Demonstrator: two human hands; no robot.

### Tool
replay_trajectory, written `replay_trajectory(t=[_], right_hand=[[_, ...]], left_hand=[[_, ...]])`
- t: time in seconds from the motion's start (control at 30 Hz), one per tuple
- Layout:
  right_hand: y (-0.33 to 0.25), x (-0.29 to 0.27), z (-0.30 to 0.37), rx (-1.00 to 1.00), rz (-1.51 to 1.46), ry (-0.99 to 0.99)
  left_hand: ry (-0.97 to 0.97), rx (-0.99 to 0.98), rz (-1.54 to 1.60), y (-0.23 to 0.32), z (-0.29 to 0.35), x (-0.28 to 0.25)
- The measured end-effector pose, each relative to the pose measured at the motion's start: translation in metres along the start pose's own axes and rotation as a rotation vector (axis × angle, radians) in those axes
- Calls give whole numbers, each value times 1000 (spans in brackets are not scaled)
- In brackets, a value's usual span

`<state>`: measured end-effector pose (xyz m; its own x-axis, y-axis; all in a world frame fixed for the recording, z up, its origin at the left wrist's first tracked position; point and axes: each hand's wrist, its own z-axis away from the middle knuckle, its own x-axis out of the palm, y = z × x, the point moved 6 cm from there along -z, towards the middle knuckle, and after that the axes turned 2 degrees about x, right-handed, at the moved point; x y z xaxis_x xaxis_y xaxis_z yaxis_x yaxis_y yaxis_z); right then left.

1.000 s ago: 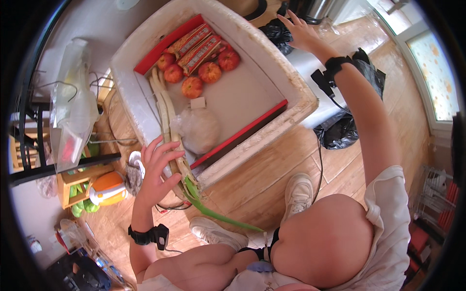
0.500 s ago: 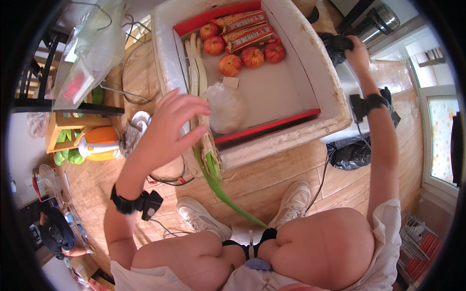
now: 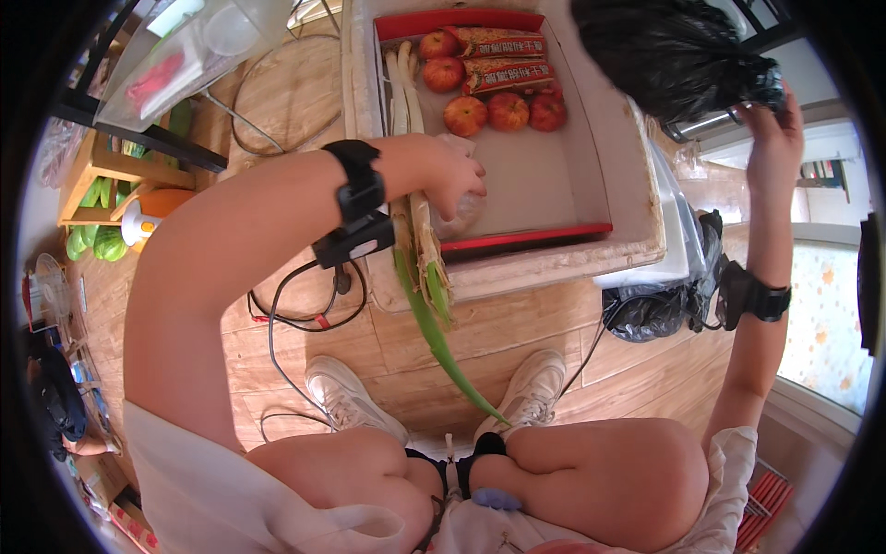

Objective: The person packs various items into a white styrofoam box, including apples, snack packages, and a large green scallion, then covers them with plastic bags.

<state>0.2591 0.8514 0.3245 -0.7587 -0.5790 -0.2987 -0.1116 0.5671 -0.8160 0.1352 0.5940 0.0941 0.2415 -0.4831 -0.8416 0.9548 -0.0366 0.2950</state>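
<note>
My left hand (image 3: pixel 452 175) reaches into the red-edged cardboard tray (image 3: pixel 517 242), its fingers curled over a pale bundle in a clear plastic bag (image 3: pixel 460 220). Most of that bundle is hidden beneath the hand. Leeks (image 3: pixel 423 277) with long green leaves lie along the tray's left side, passing under my left wrist and hanging over the near edge. At the upper right, my right hand (image 3: pixel 775 138) grips the gathered end of a bulky black plastic bag (image 3: pixel 678 60) and holds it raised. What that bag contains cannot be seen.
Several apples (image 3: pixel 508 112) and two red printed packets (image 3: pixel 508 76) lie at the tray's far end. The tray sits inside a worn white foam box (image 3: pixel 641 212). Another black bag (image 3: pixel 646 314) rests on the floor at right. Cables (image 3: pixel 277 314) loop across the floor at left.
My left hand has moved from above the leeks onto the plastic-wrapped bundle. My right hand has lifted the black bag, which now fills more of the upper right.
</note>
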Motion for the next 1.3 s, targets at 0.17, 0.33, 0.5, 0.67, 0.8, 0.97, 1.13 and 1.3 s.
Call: replay_trajectory(t=[0.17, 0.33, 0.5, 0.67, 0.8, 0.97, 1.13, 1.3], right_hand=[[45, 58, 29, 190, -3, -381], [56, 96, 63, 95, 414, -628], [52, 124, 94, -23, 630, -998], [19, 126, 92, -195, 675, -1020], [73, 135, 110, -74, 715, -1312], [90, 85, 94, -19, 436, -1283], [88, -51, 45, 121, -60, -363], [188, -188, 154, 495, 890, -231]], left_hand=[[-234, -69, 3, -9, -23, 27], [-280, -119, 31, 11, 5, 6], [-260, -59, 2, 8, 17, 4], [-223, -30, 103, 4, 10, 6], [-48, 43, 110, 7, 2, -18], [405, 32, 58, 8, -11, -77], [208, 157, 76, 20, -43, -43], [-16, 15, -13, 16, -51, -27]])
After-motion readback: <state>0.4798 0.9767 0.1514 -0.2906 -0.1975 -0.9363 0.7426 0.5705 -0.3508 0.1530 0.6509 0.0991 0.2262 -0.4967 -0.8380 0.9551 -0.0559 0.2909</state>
